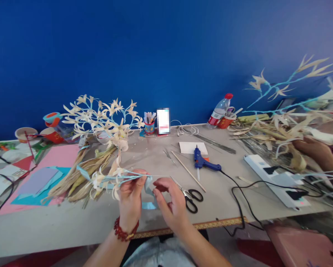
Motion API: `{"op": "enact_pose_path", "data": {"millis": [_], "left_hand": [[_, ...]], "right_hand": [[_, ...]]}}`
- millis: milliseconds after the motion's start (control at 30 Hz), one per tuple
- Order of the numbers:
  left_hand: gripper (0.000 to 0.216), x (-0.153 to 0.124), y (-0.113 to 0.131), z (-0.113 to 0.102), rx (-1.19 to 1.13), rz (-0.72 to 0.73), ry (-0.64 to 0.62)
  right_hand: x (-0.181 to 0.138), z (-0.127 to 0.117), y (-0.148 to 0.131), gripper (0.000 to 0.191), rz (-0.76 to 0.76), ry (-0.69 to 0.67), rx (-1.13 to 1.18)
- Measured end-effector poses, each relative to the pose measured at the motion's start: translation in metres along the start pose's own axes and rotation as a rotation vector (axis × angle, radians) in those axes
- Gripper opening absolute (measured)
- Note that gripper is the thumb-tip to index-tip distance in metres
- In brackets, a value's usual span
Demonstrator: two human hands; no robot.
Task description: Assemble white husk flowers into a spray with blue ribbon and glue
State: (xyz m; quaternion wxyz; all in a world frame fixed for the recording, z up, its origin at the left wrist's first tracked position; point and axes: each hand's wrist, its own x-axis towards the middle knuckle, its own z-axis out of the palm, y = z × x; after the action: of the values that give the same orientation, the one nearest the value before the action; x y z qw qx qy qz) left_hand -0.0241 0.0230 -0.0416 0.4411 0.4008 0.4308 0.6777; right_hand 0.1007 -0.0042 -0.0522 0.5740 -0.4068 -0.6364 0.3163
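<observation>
My left hand [130,194], with a red bead bracelet at the wrist, is closed around the blue-wrapped stem of a flower sprig [106,180] with cream petals that points left. My right hand [170,202] pinches a strip of light blue tape [149,186] that runs from the stem and hangs down between both hands. A thin wire sticks out of the stem to the right, above my right hand. Both hands hover over the table's front edge.
Black-handled scissors [192,198] lie just right of my right hand. A blue glue gun [203,162], a wooden stick [187,171], a white power strip [277,181], husk bundles [80,174] and coloured paper [41,181] sit around. Another person's hand [317,150] works at the right.
</observation>
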Motion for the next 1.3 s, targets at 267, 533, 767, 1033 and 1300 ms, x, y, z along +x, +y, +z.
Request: {"op": "enact_pose_path", "data": {"millis": [267,533,767,1033,1300], "left_hand": [[0.008,-0.005,-0.004,0.004,-0.028,0.002,-0.013],[0.009,-0.007,-0.004,0.007,-0.062,-0.038,0.003],[0.01,-0.007,-0.005,0.008,-0.022,-0.019,0.011],[0.014,-0.007,-0.006,0.001,0.08,-0.001,0.01],[0.018,-0.008,-0.004,-0.008,0.174,-0.018,-0.002]], "right_hand": [[0.01,0.026,0.002,0.017,0.448,0.13,0.634],[0.013,0.032,0.003,0.017,0.466,0.197,0.794],[0.01,0.034,0.004,0.012,0.501,0.188,0.943],[0.008,0.026,-0.006,0.021,0.652,0.043,1.085],[0.006,0.021,-0.012,0.023,0.741,0.015,1.142]]}}
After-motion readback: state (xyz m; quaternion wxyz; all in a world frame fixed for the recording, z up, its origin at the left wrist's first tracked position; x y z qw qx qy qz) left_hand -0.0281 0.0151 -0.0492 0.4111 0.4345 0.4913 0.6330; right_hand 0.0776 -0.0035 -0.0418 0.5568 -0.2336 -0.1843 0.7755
